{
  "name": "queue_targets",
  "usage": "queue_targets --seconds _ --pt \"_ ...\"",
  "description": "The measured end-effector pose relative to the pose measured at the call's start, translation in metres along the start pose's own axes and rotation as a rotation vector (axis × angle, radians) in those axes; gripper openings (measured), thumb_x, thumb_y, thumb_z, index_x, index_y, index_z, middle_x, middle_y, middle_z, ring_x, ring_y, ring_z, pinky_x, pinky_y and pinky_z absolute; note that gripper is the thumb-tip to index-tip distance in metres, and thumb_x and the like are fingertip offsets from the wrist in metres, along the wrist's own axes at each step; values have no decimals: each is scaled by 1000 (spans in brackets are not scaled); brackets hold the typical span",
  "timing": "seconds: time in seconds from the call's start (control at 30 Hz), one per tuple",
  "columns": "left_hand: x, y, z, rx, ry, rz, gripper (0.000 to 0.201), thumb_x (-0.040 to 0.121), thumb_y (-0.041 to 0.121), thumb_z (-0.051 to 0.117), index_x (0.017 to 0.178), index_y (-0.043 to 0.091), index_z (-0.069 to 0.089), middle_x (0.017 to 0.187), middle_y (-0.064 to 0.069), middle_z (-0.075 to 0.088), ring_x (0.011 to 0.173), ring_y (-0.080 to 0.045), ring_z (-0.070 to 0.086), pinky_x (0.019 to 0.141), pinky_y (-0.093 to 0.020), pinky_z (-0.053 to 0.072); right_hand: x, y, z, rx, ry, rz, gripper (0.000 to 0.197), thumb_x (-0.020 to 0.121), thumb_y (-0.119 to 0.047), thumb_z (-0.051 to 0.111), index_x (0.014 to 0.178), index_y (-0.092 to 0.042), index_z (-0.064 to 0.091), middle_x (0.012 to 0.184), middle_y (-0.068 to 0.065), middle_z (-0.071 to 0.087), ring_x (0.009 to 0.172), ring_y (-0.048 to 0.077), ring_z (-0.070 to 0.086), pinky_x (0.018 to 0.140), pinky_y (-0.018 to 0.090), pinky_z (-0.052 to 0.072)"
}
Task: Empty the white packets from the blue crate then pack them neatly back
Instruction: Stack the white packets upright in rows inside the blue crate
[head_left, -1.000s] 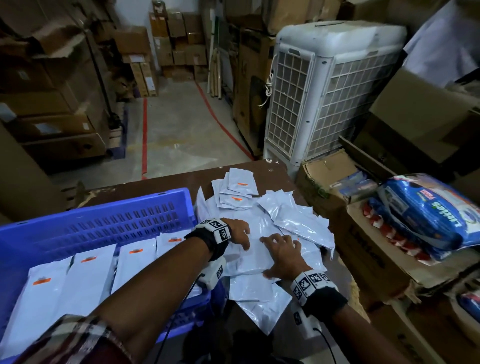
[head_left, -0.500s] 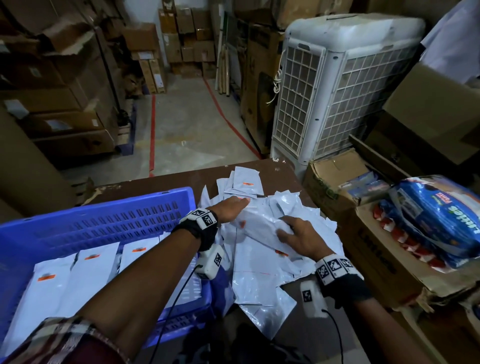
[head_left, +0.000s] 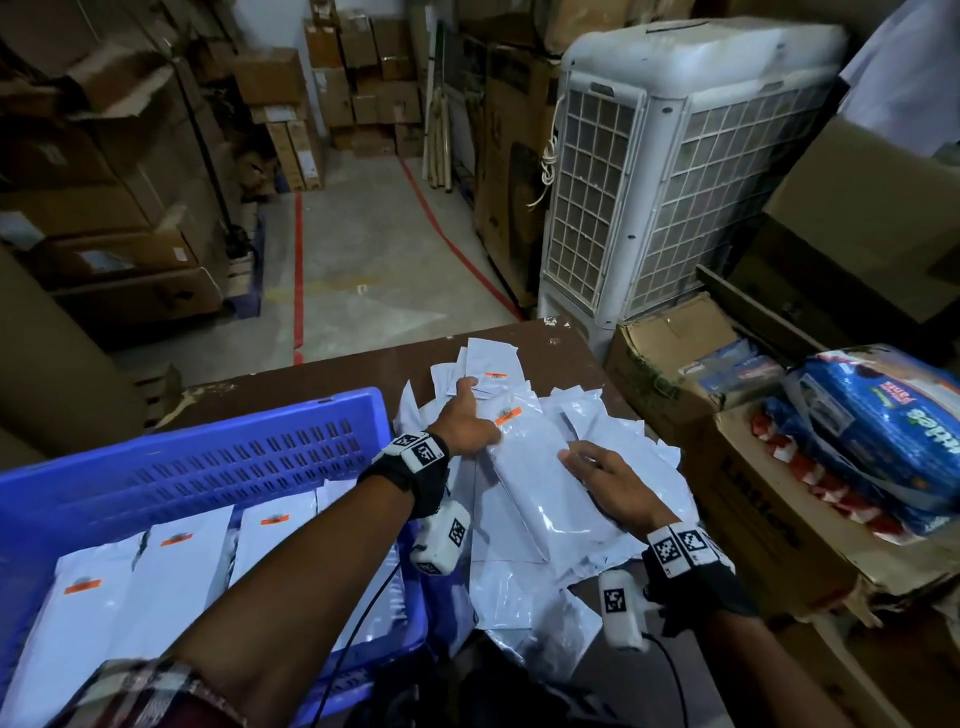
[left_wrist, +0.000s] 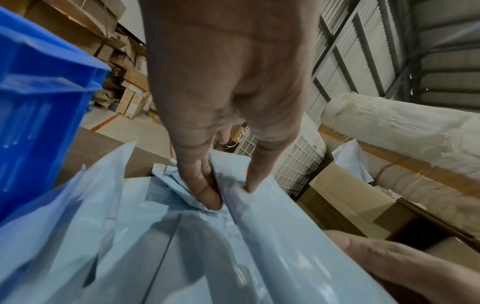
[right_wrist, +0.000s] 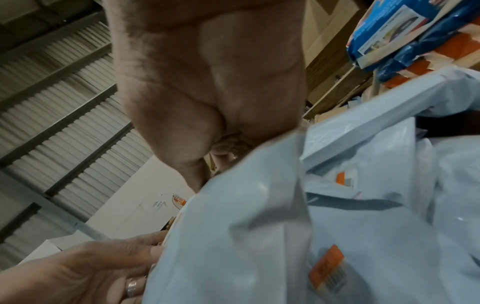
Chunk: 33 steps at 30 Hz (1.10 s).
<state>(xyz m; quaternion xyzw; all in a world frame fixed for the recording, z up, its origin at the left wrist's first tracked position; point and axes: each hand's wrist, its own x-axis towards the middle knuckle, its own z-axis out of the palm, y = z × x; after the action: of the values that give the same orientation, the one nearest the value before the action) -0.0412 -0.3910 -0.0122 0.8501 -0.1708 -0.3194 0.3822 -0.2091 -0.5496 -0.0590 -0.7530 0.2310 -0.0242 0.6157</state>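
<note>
The blue crate (head_left: 208, 431) stands at the left of the brown table, with several white packets (head_left: 182, 571) lined up side by side inside it. To its right is a loose pile of white packets (head_left: 519, 587). One long packet (head_left: 540, 478) with an orange label is raised over the pile. My left hand (head_left: 465, 421) pinches its far end near the label; the left wrist view shows the hand (left_wrist: 228, 191) with the packet's edge (left_wrist: 272, 236) between thumb and finger. My right hand (head_left: 608, 480) holds the packet's right edge; its fingers are hidden behind the packet (right_wrist: 233, 236).
A white air cooler (head_left: 675, 171) stands beyond the table's far right corner. Open cardboard boxes (head_left: 675, 364) and a blue diaper pack (head_left: 872, 431) crowd the right side. Stacked cartons (head_left: 104, 208) line the left wall, with a floor aisle between.
Both hands have moved from the near part of the pile toward its far side. They have taken hold of one long packet and raised it off the pile.
</note>
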Motion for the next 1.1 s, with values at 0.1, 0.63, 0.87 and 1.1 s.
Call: queue_targets --seconds 0.1,0.63,0.87,1.1 --pt "10 -5 5 -18 85 18 103 71 15 79 150 20 13 136 -14 46 121 -31 51 99 -42 49 -12 -8 6 46 -44 21 9 92 -33 69 95 -27 64 88 -11 72 73 0 69 64 12 53" --pt "0 -6 54 220 -76 -114 98 88 25 68 154 25 -4 156 -22 -3 141 -40 30 113 -38 30 11 18 6 -10 2 79 35 103 -27 49 102 5 65 96 24 66 82 25 65 79 40 57" --pt "-7 -11 52 268 -35 -214 89 93 17 58 154 22 -6 155 -22 2 133 -40 42 106 -38 38 10 12 -51 -330 379 20 31 78 -19 82 106 -15 70 95 3 71 85 21 67 75 33 55" --pt "-6 -9 55 287 -42 -231 91 92 20 60 154 21 -6 155 -22 7 133 -37 43 106 -37 37 28 36 -67 -735 104 257 97 73 -43 84 150 -24 29 149 10 43 135 31 42 111 47 39"
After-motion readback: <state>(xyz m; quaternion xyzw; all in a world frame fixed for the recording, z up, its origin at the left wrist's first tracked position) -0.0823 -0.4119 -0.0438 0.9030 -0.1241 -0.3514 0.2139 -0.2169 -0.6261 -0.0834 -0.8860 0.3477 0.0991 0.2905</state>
